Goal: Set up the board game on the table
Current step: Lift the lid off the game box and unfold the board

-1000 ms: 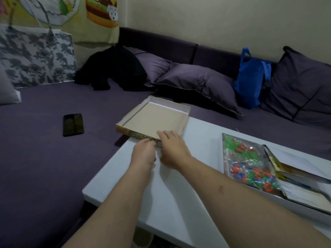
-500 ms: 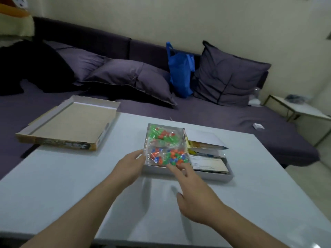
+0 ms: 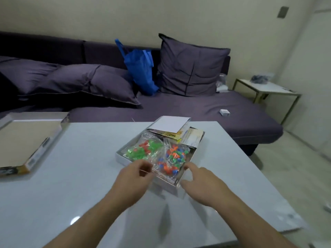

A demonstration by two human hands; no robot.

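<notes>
Fingers (image 3: 143, 169) pinching bag of pieces (image 3: 166, 158)

White glossy counter (image 3: 86, 185) fills the lower half of the frame. On it, centre: open white box base (image 3: 119, 156) holding clear bags of coloured pieces (image 3: 161, 156) and folded papers (image 3: 172, 125). Left edge of frame: upturned box lid (image 3: 26, 140), brown inside, overhanging the counter's far-left edge. Lower right: a pale sheet (image 3: 286, 217) lies flat on the surface; what it is cannot be told.
</notes>
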